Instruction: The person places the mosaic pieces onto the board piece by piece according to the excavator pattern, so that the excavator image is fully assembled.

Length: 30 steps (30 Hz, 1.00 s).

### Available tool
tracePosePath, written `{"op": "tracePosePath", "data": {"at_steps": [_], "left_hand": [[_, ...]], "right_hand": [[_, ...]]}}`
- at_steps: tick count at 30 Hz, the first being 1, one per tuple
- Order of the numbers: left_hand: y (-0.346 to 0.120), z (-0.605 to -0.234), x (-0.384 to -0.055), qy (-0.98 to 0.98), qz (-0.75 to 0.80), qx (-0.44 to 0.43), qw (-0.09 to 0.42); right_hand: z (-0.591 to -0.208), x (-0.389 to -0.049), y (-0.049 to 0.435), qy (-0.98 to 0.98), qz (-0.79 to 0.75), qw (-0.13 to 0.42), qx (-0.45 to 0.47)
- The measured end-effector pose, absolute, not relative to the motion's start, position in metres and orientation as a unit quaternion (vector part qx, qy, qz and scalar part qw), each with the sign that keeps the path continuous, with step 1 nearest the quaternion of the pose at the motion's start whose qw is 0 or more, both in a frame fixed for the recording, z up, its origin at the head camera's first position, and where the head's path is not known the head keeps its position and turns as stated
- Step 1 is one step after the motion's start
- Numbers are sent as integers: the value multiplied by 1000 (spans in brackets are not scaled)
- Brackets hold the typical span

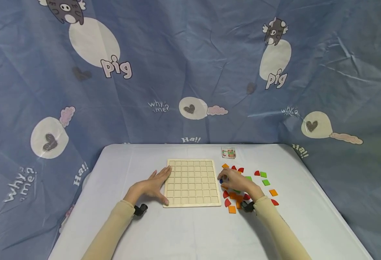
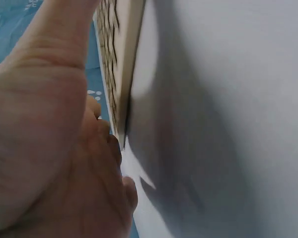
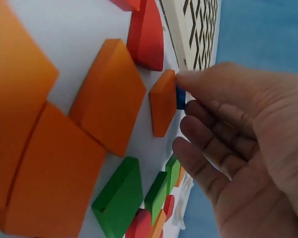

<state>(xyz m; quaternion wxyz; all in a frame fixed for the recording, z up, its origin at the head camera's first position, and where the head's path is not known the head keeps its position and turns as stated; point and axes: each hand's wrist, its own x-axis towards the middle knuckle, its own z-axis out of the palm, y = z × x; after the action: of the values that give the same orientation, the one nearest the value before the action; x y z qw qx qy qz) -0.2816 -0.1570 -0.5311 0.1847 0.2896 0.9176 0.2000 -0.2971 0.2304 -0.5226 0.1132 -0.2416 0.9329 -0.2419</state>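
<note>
A square wooden grid board (image 1: 193, 183) lies on the white table, its cells bare. Along its left edge rests my left hand (image 1: 151, 186), fingers spread, the thumb by the near corner and the other fingers on the rim. Off the board's right side, my right hand (image 1: 235, 180) pinches a small blue piece (image 3: 181, 97) between thumb and index finger, low over the table. The blue piece is mostly hidden behind the thumb and an orange square tile (image 3: 163, 103). In the right wrist view, the other fingers curve loosely beside it.
Loose orange squares (image 1: 232, 209), green squares (image 1: 266, 182) and red quarter-round pieces (image 1: 275, 202) lie scattered around the right hand. A printed card (image 1: 228, 152) sits behind them. A blue patterned cloth (image 1: 190, 72) hangs beyond the table (image 1: 184, 234).
</note>
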Motion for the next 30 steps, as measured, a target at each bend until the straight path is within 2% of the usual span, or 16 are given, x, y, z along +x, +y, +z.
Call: {"op": "tracePosePath", "data": {"at_steps": [4, 17, 30], "left_hand": [[-157, -534, -279, 916, 206, 281, 198], [-162, -541, -277, 917, 210, 281, 190], [-162, -541, -275, 922, 195, 281, 182]], "right_hand": [[-524, -299, 228, 936, -235, 116, -234], [-520, -307, 223, 935, -248, 137, -214], [-529, -315, 217, 962, -201, 95, -157]]}}
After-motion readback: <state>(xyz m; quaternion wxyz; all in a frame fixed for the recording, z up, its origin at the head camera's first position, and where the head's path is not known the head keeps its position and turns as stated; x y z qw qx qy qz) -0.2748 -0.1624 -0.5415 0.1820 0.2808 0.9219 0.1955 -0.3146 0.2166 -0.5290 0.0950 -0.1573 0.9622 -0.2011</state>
